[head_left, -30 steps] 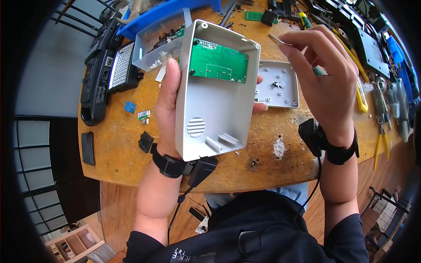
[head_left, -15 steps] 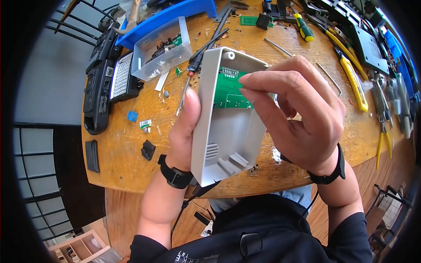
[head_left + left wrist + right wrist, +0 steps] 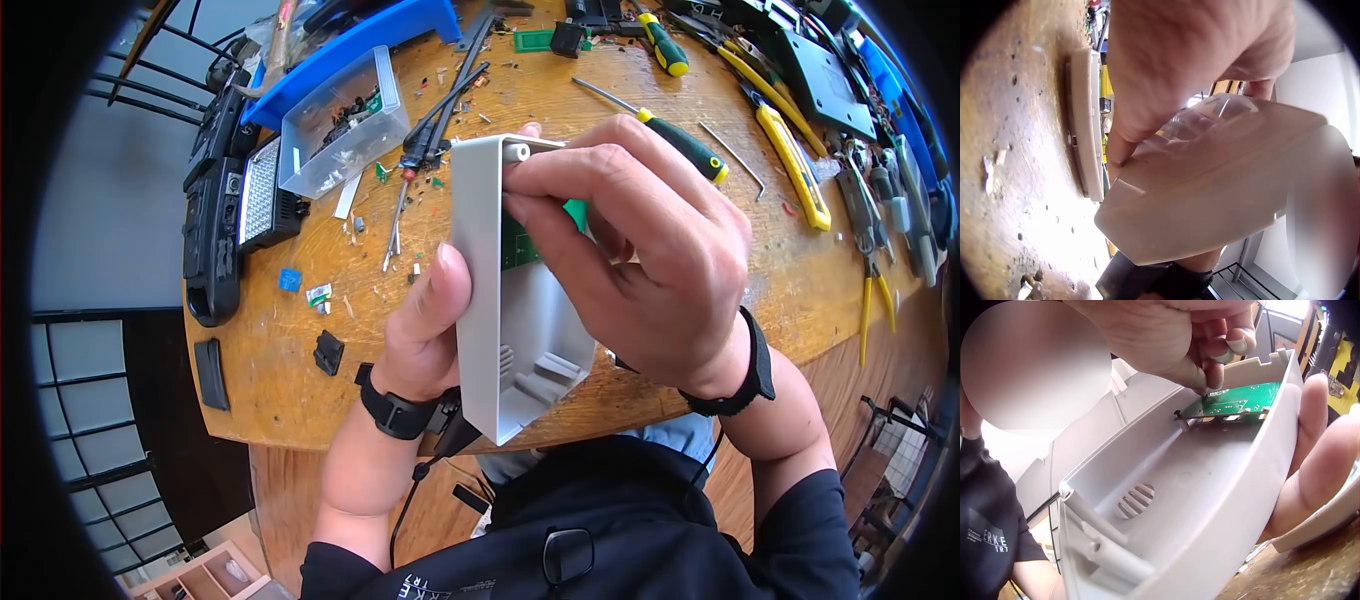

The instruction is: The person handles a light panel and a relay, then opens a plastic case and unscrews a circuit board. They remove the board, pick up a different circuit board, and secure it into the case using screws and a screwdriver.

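Note:
My left hand (image 3: 430, 310) grips an open light-grey plastic housing (image 3: 475, 300) above the bench, thumb along its left wall and fingers round the far side. A green circuit board (image 3: 1241, 400) sits inside its upper end. A slotted round vent (image 3: 1135, 500) and moulded ribs mark the lower end. My right hand (image 3: 660, 260) reaches inside, thumb and forefinger pinching at the board's upper left corner, over a small dark screw that the fingertips hide. The matching shallow cover (image 3: 1088, 125) lies on the bench, hidden behind my right hand in the head view.
A green-and-black screwdriver (image 3: 685, 147), a hex key (image 3: 735, 160), a yellow cutter knife (image 3: 792, 165) and pliers (image 3: 870, 285) lie to the right. At back left stand a clear parts box (image 3: 345, 150) and a blue bin (image 3: 350, 55). Scraps litter the bench (image 3: 290, 390).
My right hand has come left and down from beside the housing to the board's corner inside it. The housing has moved right and down and turned, its left wall now facing the head camera more.

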### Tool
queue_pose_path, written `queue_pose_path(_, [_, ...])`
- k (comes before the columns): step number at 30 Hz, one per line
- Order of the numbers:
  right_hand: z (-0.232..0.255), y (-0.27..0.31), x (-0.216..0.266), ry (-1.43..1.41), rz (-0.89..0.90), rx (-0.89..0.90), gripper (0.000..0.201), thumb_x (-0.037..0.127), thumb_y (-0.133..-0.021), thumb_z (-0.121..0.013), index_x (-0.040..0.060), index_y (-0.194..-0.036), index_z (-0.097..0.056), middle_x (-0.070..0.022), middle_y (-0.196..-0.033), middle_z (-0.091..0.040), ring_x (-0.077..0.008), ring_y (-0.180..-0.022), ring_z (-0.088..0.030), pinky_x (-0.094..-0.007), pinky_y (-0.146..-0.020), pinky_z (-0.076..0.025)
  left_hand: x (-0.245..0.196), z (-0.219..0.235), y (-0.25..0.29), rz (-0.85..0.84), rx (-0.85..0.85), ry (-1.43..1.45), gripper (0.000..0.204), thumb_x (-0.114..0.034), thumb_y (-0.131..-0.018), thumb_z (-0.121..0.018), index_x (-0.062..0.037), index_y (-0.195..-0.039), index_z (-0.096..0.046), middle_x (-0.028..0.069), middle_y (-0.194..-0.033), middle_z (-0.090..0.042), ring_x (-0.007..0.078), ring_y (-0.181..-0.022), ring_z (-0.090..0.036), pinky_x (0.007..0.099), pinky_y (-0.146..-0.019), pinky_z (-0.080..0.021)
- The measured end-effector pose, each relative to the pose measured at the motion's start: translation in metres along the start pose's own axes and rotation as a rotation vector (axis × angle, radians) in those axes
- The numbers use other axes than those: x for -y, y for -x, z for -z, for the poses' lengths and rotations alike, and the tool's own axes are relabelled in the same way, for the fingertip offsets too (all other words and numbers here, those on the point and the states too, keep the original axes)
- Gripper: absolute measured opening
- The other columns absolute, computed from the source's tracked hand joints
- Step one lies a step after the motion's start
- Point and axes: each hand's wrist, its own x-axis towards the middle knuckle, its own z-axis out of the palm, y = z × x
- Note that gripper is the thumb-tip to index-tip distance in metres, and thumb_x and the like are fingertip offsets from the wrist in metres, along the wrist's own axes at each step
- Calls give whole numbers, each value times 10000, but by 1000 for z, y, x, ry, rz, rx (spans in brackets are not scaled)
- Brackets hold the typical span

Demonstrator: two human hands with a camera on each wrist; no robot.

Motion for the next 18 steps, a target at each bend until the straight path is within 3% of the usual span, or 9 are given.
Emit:
queue_pose_path(2, [1,0,-2,20,-14,22,179,-46,-708,-739,24,-859,-674,-56,-731,-599,-113,-509,-506,-238,-448,-381,-3,-4,0,78,-70,-185,889,-570,-888,-561,-50,-1497,-175,89,-1412,-416,189,-1243,-486,349,-1020,-429])
queue_pose_path(5, [-1,1,-15,63,180,8,170,-52,-715,-730,-4,-861,-655,-84,-733,-585,-171,-549,-554,-262,-469,-431,2,-3,1,17,-120,-204,837,-575,-896,-545,-48,-1475,-248,100,-1365,-471,192,-1209,-516,338,-1008,-439])
queue_pose_path(8, [0,-2,-20,117,295,33,213,-64,-674,-713,-30,-871,-640,-100,-737,-567,-216,-590,-585,-286,-492,-467,6,7,2,12,-57,157,753,-586,-918,-493,-43,-1420,-354,131,-1281,-545,222,-1149,-567,356,-956,-483])
queue_pose_path(9, [0,-3,-21,149,346,28,240,-54,-648,-704,-34,-877,-637,-99,-744,-564,-213,-595,-588,-286,-491,-469,3,3,-2,56,46,250,687,-570,-941,-447,-53,-1391,-409,132,-1292,-552,226,-1169,-557,359,-993,-453])
queue_pose_path(12, [3,-3,-20,212,402,51,299,5,-591,-669,-37,-885,-633,-99,-775,-555,-209,-615,-594,-288,-506,-478,-3,-7,-5,137,119,388,588,-534,-966,-406,-72,-1313,-510,136,-1273,-576,239,-1156,-565,366,-1004,-444])
queue_pose_path(16, [9,-6,-17,240,360,181,282,47,-606,-654,-34,-875,-635,-99,-794,-550,-212,-632,-594,-290,-529,-487,-10,-7,-2,223,45,431,533,-514,-970,-394,-93,-1264,-539,156,-1245,-583,247,-1120,-578,373,-963,-471])
queue_pose_path(18, [9,-6,-15,241,354,202,282,60,-607,-649,-32,-873,-635,-98,-798,-547,-213,-639,-595,-292,-536,-490,-14,-17,0,226,-158,242,633,-560,-943,-410,-44,-1302,-487,186,-1141,-617,305,-959,-643,434,-815,-548])
